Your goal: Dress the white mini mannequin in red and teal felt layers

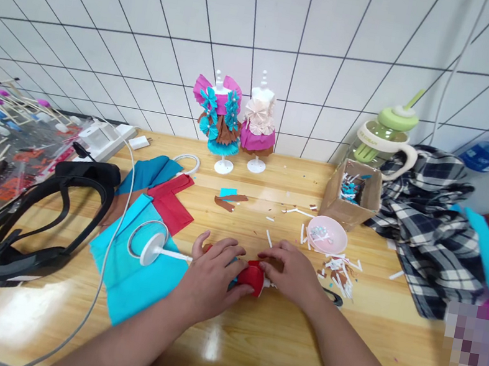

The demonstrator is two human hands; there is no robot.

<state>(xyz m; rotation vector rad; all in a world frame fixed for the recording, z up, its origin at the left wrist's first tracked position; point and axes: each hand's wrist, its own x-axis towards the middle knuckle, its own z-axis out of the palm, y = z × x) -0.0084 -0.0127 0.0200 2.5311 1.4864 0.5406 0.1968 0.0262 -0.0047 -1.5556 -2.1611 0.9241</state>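
The red-clad mannequin [251,277] lies beneath the left hand [215,274].

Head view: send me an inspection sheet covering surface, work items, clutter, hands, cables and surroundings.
Surface: glossy brown wooden tabletop.
Work items: small white dress form in red cloth, lying sideways; flat turquoise fabric sheet nearby.
Clutter: white strip scraps beside pink round dish; brown fabric strips.
Hands: left hand grips dress form; right hand at its red cloth.
Cables: thin grey cable crosses turquoise fabric sheet.
Surroundings: white tiled wall; black-white checked fabric.
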